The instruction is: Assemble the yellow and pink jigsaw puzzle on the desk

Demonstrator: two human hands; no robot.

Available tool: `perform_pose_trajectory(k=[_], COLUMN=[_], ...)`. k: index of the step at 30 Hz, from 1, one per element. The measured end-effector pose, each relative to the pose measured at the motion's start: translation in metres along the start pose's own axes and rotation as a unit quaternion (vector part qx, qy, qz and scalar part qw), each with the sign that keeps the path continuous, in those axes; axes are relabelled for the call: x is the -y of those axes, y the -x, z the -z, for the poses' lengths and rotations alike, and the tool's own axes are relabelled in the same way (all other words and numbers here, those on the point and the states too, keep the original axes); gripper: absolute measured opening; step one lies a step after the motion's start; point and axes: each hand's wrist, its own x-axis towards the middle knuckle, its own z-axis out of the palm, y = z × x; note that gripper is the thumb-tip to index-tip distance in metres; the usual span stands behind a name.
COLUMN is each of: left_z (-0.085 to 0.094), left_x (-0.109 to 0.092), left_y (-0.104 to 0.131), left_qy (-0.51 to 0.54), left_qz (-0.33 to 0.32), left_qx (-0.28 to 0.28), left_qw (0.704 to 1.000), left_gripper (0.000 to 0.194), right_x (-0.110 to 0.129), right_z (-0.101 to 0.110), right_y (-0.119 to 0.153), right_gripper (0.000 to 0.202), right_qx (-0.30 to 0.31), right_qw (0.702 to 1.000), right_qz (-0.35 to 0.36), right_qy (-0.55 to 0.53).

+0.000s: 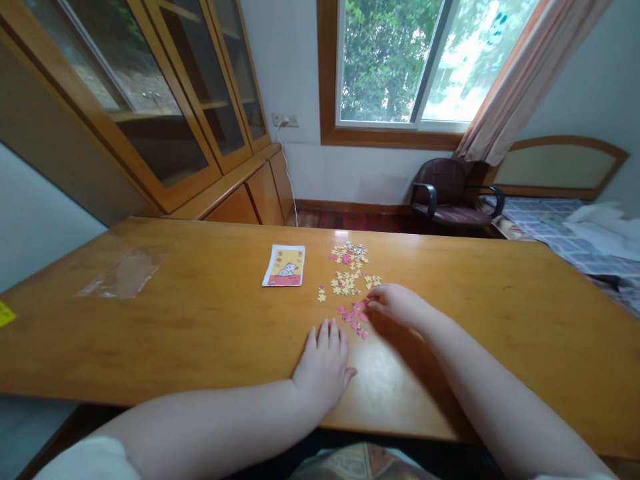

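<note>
My left hand (pixel 324 363) lies flat on the wooden table, fingers stretched out and holding nothing. Just beyond its fingertips is a loose group of pink puzzle pieces (pixel 355 316). My right hand (pixel 397 305) reaches in from the right, its thumb and fingers pinched at a puzzle piece (pixel 365 304) on the edge of the pink group. Its fingertips partly hide that piece. Farther back lie yellow puzzle pieces (pixel 345 283) and a mixed pile of yellow, pink and pale pieces (pixel 349 253). Two joined yellow pieces (pixel 321 294) sit apart to the left.
A picture card (pixel 284 267) with a white animal on yellow and pink lies left of the pieces. A clear plastic bag (pixel 125 273) rests on the table (pixel 210 333) farther left. Beyond the table stand a glass-door cabinet (pixel 220 107) and an armchair (pixel 445 190).
</note>
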Motion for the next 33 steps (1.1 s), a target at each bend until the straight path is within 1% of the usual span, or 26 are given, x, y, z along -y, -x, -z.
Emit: perform_pose_trajectory(k=[1,2,3,4,5,7,8,10,13,18,21,23,26,29,33], left_z=[0.001,0.001,0.001,0.001,0.000,-0.002,-0.003,-0.004,-0.002,0.007,0.014,0.016,0.013,0.007,0.003], left_x=[-0.001,-0.002,-0.003,-0.004,-0.005,-0.006,-0.006,-0.007,-0.009,-0.016,-0.022,-0.027,-0.033,-0.035,-0.030], left_y=[-0.001,-0.001,-0.001,0.000,0.001,0.003,0.003,0.002,-0.001,-0.008,-0.015,-0.019,-0.023,-0.022,-0.018], left_qy=[-0.001,-0.002,-0.002,-0.002,-0.003,-0.003,-0.003,-0.004,-0.011,-0.012,-0.010,-0.016,-0.016,-0.009,0.013], left_qz=[0.001,0.005,0.008,0.008,0.009,0.010,0.009,0.004,0.010,0.031,0.047,0.061,0.074,0.080,0.069], left_qx=[0.000,0.004,0.011,0.019,0.027,0.032,0.033,0.033,0.037,0.047,0.050,0.057,0.057,0.036,0.018], left_qw=[1.000,1.000,1.000,1.000,1.000,0.999,0.999,0.999,0.999,0.998,0.998,0.996,0.996,0.996,0.997], left_gripper=[0.066,0.066,0.067,0.070,0.072,0.075,0.075,0.076,0.077,0.079,0.080,0.080,0.079,0.076,0.076], right_x=[0.000,0.002,0.006,0.011,0.016,0.023,0.025,0.024,0.016,0.006,0.006,0.007,0.009,0.006,-0.004], right_z=[0.006,0.009,0.008,0.005,-0.002,-0.020,-0.029,-0.043,-0.051,-0.043,-0.043,-0.047,-0.053,-0.056,-0.048], right_y=[0.005,0.010,0.015,0.020,0.023,0.028,0.029,0.027,0.020,0.014,0.016,0.017,0.017,0.015,0.014], right_gripper=[0.022,0.023,0.024,0.025,0.027,0.035,0.039,0.041,0.039,0.033,0.036,0.041,0.047,0.046,0.040], right_qx=[0.025,0.041,0.042,0.026,-0.005,-0.059,-0.072,-0.073,-0.071,-0.076,-0.081,-0.084,-0.076,-0.073,-0.097], right_qw=[0.998,0.995,0.993,0.992,0.993,0.992,0.989,0.983,0.978,0.979,0.980,0.978,0.976,0.978,0.978], right_qz=[-0.041,-0.064,-0.064,-0.044,-0.007,0.069,0.100,0.157,0.191,0.182,0.174,0.176,0.185,0.175,0.165], right_qy=[0.031,0.064,0.094,0.114,0.116,0.092,0.076,0.057,0.055,0.053,0.060,0.068,0.085,0.087,0.076])
